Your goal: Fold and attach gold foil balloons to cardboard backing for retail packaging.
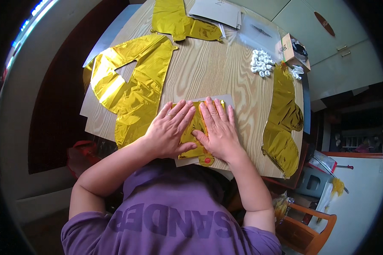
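Plainly, left hand (pixel 170 129) and right hand (pixel 218 131) lie flat, fingers extended, gripping nothing, over gold foil (pixel 189 137) on card (pixel 228 100) at tabletop's (pixel 200 72) near edge; foil probably light, slippery, easily creased, best pinched gently by corners

Beyond the left hand (pixel 168 129) and right hand (pixel 219 131), bare tabletop (pixel 208 68) leaves a way forward. Gold foil (pixel 148 87) with a hole blocks the left; small white bundles (pixel 261 63) and another foil piece (pixel 281 114) bound the right

white glare streaks the left gold foil (pixel 145 87); dark corners ring the view.
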A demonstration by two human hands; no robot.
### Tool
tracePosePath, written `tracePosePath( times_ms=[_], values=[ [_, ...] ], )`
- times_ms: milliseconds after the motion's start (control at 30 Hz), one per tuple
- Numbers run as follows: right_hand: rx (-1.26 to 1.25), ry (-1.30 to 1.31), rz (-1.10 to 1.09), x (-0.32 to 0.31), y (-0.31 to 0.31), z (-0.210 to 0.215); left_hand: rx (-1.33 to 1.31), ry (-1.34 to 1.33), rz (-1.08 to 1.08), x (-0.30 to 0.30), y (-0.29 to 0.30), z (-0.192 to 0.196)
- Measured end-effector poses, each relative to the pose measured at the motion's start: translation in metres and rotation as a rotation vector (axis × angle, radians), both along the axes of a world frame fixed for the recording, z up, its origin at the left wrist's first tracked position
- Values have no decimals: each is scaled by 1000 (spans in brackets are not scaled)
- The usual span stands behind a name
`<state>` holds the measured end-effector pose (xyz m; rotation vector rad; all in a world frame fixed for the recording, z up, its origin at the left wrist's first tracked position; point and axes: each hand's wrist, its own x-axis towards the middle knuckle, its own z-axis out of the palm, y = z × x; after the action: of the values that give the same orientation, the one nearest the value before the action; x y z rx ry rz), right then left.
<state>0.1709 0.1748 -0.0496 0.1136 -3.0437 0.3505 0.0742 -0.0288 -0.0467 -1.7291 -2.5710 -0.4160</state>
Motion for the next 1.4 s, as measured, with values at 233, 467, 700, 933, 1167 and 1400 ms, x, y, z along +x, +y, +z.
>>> tracePosePath(
  times_ms=[233,467,700,933,1167,1400],
  values=[
    [-13,14,15,2,2,-2,-29,-62,43,5,-18,3],
    [-89,-7,19,1,5,2,-51,-47,87,8,-23,0],
    [-228,-65,-44,1,27,11,-59,-57,85,7,-22,-1],
    [18,-40,-45,4,32,-2,-84,-37,90,8,-21,1],
    [-152,-9,-228,18,44,48,-87,-39,120,10,-22,0],
    [95,-9,-34,7,23,7,-60,-17,103,11,-20,2]
  ],
)
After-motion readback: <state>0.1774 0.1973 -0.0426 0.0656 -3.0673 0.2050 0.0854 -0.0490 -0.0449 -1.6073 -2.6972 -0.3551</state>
